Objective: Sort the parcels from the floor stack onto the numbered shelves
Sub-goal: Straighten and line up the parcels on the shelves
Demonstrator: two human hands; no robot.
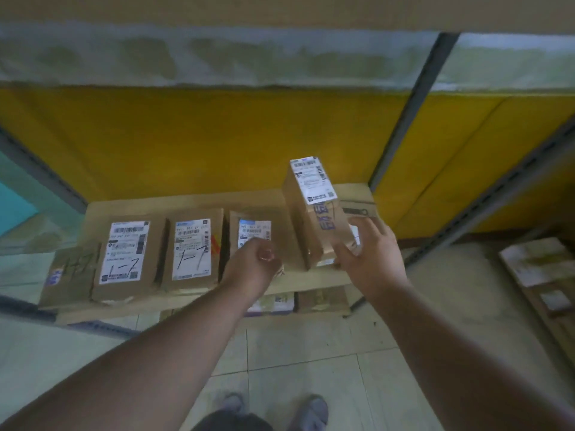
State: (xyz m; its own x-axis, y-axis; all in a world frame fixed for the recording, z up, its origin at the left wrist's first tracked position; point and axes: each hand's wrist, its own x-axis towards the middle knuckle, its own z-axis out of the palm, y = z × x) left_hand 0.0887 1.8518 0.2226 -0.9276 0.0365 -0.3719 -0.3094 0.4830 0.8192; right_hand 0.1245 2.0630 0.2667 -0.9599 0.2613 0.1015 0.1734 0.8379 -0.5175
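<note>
From the head camera, a shelf (193, 199) lined with cardboard spans the middle of the view, with three flat parcels lying label-up in a row along it. The left parcel (124, 256) and the middle parcel (193, 248) both carry a handwritten "1-7" on their labels; the third parcel (253, 234) lies just beside them at 3 o'clock, partly covered by the left hand (253, 264). That hand hovers over the third parcel's near edge with fingers curled in loosely; whether it pinches anything cannot be told. At 3 o'clock of the left hand, just beside it, stands a tall box (314, 213), tilted, its white label facing up and its base at the shelf's front edge. The right hand (370, 253) holds this box at its lower right side, fingers spread around it, at 4 o'clock from the label. Under the shelf, more parcels (322, 300) lie on a lower level. Pale tiled floor (311, 353) fills the foreground.
</note>
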